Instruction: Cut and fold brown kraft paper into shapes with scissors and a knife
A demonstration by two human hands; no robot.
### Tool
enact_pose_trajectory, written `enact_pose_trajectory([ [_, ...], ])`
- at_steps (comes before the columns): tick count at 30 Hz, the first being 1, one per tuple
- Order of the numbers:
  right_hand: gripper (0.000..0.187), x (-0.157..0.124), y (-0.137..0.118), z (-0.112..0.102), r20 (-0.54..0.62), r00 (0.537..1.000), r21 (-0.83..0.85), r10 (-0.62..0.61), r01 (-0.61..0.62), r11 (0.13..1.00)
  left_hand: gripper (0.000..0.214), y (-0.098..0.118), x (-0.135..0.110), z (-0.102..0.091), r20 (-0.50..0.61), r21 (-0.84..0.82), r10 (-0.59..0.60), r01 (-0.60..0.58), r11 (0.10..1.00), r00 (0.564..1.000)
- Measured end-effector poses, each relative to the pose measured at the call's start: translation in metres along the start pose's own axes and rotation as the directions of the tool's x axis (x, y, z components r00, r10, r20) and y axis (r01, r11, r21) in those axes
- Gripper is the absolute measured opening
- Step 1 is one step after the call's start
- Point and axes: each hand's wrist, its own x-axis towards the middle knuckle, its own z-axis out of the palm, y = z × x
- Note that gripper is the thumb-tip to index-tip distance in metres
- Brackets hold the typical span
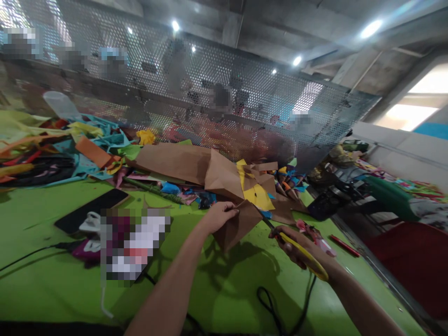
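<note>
Near bottom edge, black cable (269,303) loops on green table (52,280). Just beyond, left hand (220,215) pinches upper corner of brown paper piece (238,228), holding it lifted above table. Right hand (297,245) wrapped around yellow-handled scissors (305,255), blades pointing at paper's right edge; blade gap too small to tell. Red pen (345,246) right of that hand. Black phone (91,210) left, flat. Farther: brown paper bundle (182,163), yellow sheet (257,193), coloured scraps (87,140). Perforated metal screen (245,93) behind.

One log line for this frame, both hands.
left hand: holds brown paper | right hand: holds yellow scissors, blades at paper edge | surface: green table
</note>
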Motion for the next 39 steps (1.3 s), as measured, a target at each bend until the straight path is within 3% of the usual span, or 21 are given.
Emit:
enact_pose_trajectory([
  [5, 0.056, 0.002, 0.0, -0.001, -0.001, 1.0, -0.034, 0.023, -0.023, 0.999, 0.029, 0.0, 0.0, 0.0, 0.009, -0.027, -0.021, 0.021, 0.999, 1.0],
  [9, 0.05, 0.004, 0.003, -0.003, -0.042, 0.999, -0.103, -0.028, 0.023, 0.994, 0.03, 0.001, 0.0, 0.0, 0.018, -0.035, -0.028, 0.029, 0.999, 0.999],
  [14, 0.053, 0.015, 0.021, -0.01, -0.047, 0.997, -0.159, -0.066, 0.058, 0.986, 0.032, 0.001, -0.001, -0.001, 0.026, -0.032, -0.036, 0.037, 0.999, 0.999],
  [20, 0.059, 0.013, 0.023, -0.012, -0.08, 0.997, -0.182, 0.012, -0.027, 0.983, 0.031, -0.001, -0.002, -0.001, 0.041, -0.089, -0.045, 0.049, 0.995, 0.998],
  [28, 0.05, -0.001, 0.007, -0.011, -0.019, 0.982, -0.302, -0.188, 0.174, 0.937, 0.031, -0.004, -0.001, 0.005, 0.087, -0.15, -0.066, 0.078, 0.986, 0.994],
  [39, 0.05, 0.017, 0.017, -0.004, -0.099, 0.995, -0.259, 0.007, -0.032, 0.965, 0.035, -0.001, -0.003, 0.006, 0.111, -0.21, -0.088, 0.11, 0.972, 0.99],
])
